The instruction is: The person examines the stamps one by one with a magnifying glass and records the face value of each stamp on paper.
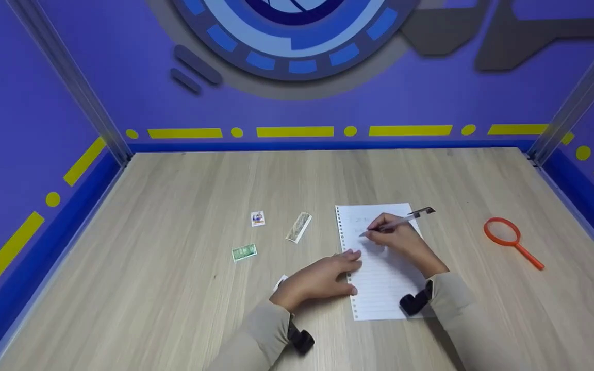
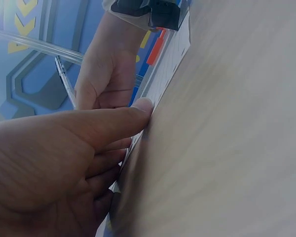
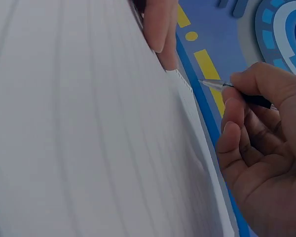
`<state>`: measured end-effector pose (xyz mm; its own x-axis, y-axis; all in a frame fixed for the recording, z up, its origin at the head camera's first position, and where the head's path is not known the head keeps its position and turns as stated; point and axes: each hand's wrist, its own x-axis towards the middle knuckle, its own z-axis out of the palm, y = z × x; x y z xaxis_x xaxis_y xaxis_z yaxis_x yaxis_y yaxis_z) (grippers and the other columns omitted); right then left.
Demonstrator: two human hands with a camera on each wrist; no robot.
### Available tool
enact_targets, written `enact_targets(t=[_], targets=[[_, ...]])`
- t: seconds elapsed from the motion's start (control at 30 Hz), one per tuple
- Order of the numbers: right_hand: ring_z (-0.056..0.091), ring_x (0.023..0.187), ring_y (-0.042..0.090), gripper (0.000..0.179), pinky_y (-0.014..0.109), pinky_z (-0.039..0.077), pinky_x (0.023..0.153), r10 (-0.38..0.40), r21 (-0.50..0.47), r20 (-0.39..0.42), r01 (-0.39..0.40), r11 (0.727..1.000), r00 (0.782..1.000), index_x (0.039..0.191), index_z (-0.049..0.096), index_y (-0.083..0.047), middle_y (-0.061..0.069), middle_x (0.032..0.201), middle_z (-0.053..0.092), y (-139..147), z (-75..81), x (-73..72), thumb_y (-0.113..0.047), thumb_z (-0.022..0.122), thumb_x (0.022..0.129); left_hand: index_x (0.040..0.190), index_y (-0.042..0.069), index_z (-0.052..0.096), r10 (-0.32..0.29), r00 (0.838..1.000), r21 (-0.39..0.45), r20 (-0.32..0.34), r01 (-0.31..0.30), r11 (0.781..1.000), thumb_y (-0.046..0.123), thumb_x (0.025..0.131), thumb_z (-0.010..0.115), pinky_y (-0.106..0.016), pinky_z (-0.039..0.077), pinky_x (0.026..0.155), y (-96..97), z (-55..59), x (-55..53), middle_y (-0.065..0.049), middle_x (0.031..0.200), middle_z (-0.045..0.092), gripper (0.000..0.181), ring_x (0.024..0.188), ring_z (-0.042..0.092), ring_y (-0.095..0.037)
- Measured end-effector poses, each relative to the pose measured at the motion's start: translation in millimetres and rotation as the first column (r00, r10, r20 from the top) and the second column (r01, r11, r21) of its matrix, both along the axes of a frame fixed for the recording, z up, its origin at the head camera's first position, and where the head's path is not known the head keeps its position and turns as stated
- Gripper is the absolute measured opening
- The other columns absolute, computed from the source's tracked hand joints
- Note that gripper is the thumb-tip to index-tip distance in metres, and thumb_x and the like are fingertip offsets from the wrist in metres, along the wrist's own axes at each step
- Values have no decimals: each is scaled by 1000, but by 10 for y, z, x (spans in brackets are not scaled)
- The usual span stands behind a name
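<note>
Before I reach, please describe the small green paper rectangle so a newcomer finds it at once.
On the pale wood-grain table, find the white lined paper sheet. To its left, past the narrow brownish paper strip, lies the small green paper rectangle with white edges. Only it is green; the small white-bordered picture card farther back is not.

Orange magnifying glass (image 1: 516, 244) on wooden table (image 1: 147, 268).
</note>
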<state>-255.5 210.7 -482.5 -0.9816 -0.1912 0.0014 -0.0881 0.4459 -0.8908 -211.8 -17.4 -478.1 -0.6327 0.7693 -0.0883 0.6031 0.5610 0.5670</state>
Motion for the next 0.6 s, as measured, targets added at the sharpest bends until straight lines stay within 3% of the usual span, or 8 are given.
enact_targets(t=[0.27, 0.47, 0.6], targets=[[52, 64, 3, 20, 17, 41, 59, -9, 41, 7, 9, 999, 1000, 97, 64, -1, -7, 79, 61, 15, -68, -17, -16, 70, 86, 143, 9, 45, -3, 1000, -22, -21, 2, 1000, 26, 92, 63, -27, 23, 119, 3, 7, 11, -4, 156, 32, 57, 146, 26, -16], [52, 66, 6, 20, 19, 41, 59, -1, 14, 32, 0, 1000, 999, 99, 63, 3, -6, 81, 64, 4, -79, -17, -11, 68, 87, 143, 7, 46, -12, 996, -84, -85, 5, 996, 25, 93, 61, -28, 24, 119, 19, 68, 88, -7, 155, 34, 55, 145, 28, -19], [53, 68, 7, 19, 19, 41, 60, -9, 21, 37, 8, 1000, 999, 98, 64, 0, -6, 81, 64, 3, -97, -4, -14, 70, 86, 142, 7, 46, -21, 996, -102, -84, 13, 995, 25, 93, 60, -28, 23, 119, 42, 83, 138, -9, 155, 33, 54, 146, 27, -20]])
